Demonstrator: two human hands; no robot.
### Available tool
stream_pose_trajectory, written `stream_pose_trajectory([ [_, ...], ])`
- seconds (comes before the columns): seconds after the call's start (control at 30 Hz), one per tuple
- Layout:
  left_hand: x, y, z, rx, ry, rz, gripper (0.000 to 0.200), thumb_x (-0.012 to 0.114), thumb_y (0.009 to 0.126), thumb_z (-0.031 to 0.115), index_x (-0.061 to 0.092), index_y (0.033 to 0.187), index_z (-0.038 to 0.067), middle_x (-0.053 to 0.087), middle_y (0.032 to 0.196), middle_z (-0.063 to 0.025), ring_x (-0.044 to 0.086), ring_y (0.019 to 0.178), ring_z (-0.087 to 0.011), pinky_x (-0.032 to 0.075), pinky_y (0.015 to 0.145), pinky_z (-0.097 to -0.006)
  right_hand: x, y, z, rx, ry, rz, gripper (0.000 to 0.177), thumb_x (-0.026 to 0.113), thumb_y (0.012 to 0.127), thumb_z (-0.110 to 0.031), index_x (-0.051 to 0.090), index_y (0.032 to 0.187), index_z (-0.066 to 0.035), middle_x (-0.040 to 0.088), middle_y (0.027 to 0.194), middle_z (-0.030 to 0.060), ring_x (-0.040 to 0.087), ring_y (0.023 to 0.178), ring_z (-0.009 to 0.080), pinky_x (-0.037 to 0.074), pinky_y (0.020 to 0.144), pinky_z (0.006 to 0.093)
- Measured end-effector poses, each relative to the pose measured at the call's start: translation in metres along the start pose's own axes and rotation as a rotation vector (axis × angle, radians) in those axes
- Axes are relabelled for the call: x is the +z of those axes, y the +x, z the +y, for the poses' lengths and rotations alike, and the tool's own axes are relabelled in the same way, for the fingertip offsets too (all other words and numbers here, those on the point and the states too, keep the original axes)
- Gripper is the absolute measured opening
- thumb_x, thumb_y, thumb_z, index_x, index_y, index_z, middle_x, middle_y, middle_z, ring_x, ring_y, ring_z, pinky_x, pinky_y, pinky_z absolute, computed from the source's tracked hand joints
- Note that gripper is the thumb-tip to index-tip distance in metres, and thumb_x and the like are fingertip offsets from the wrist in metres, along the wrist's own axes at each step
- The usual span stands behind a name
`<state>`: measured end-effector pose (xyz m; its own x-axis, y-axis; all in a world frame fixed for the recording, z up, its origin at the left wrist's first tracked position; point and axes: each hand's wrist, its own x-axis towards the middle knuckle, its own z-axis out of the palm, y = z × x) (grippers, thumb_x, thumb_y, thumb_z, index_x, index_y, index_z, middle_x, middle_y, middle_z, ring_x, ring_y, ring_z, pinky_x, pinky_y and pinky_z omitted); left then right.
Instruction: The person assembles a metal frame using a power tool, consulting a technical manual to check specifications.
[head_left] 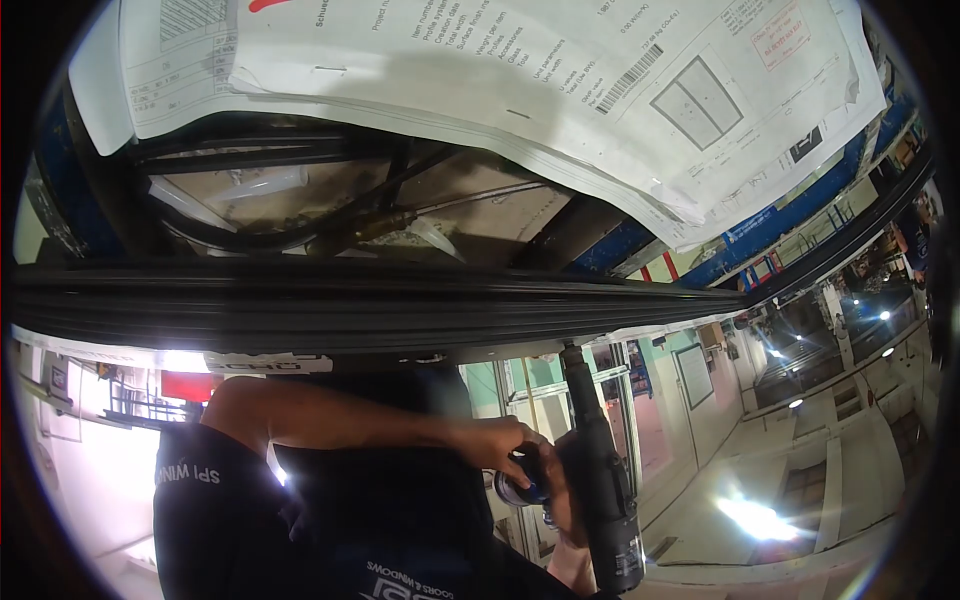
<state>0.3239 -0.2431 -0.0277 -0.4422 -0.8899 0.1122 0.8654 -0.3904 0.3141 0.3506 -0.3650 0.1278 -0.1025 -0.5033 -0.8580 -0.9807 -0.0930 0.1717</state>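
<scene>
Neither my left hand nor my right hand is in view. Printed sheets (pixel 600 100) with staples and a window drawing lie nearest me, at the top of the upside-down picture. Beyond them a long black ribbed profile (pixel 400 310) runs across the view. Across from me, a co-worker in a dark shirt (pixel 400 520) has both hands (pixel 500 445) together at a long black power tool (pixel 600 460). The tool's narrow end is near the profile. A dark blue part shows by the fingers.
Under the sheets' edge are black strips, white plastic pieces (pixel 265 185) and a thin metal rod (pixel 480 197). A blue beam (pixel 730 248) stands at the right. Frames, a whiteboard (pixel 693 375) and bright ceiling lights (pixel 760 518) show behind.
</scene>
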Motion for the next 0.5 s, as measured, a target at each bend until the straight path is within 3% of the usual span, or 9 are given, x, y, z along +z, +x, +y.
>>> stream_pose_trajectory([
  [0.2,-0.005,0.001,0.007,-0.025,-0.054,-0.041,0.072,0.075,0.082,0.028,0.044,0.139,-0.004,0.064,0.114,-0.0241,0.065,0.102,-0.0324,0.050,0.086,-0.0354,0.003,0.001,0.001,-0.189,-0.082,0.058,0.022,0.071,0.089,-0.013,0.061,0.106,-0.004,0.062,0.084,0.0047,0.058,0.076,0.0121,0.047,0.068,0.0270],
  [0.43,0.001,0.001,0.001,0.095,0.041,0.059,0.071,0.074,0.083,0.026,0.043,0.140,-0.002,0.066,0.109,-0.0228,0.066,0.089,-0.0291,0.052,0.077,-0.0344,0.005,0.003,-0.007,-0.034,0.078,0.059,0.025,0.072,0.088,-0.015,0.061,0.107,-0.003,0.062,0.084,0.0048,0.058,0.075,0.0139,0.048,0.068,0.0288],
  [0.5,-0.004,0.000,0.008,0.018,-0.001,0.003,0.071,0.074,0.083,0.026,0.043,0.140,-0.002,0.066,0.108,-0.0228,0.066,0.088,-0.0291,0.052,0.077,-0.0345,0.003,0.004,-0.007,-0.051,0.026,0.049,0.024,0.072,0.088,-0.016,0.061,0.105,-0.003,0.061,0.082,0.0045,0.058,0.074,0.0142,0.048,0.068,0.0288],
])
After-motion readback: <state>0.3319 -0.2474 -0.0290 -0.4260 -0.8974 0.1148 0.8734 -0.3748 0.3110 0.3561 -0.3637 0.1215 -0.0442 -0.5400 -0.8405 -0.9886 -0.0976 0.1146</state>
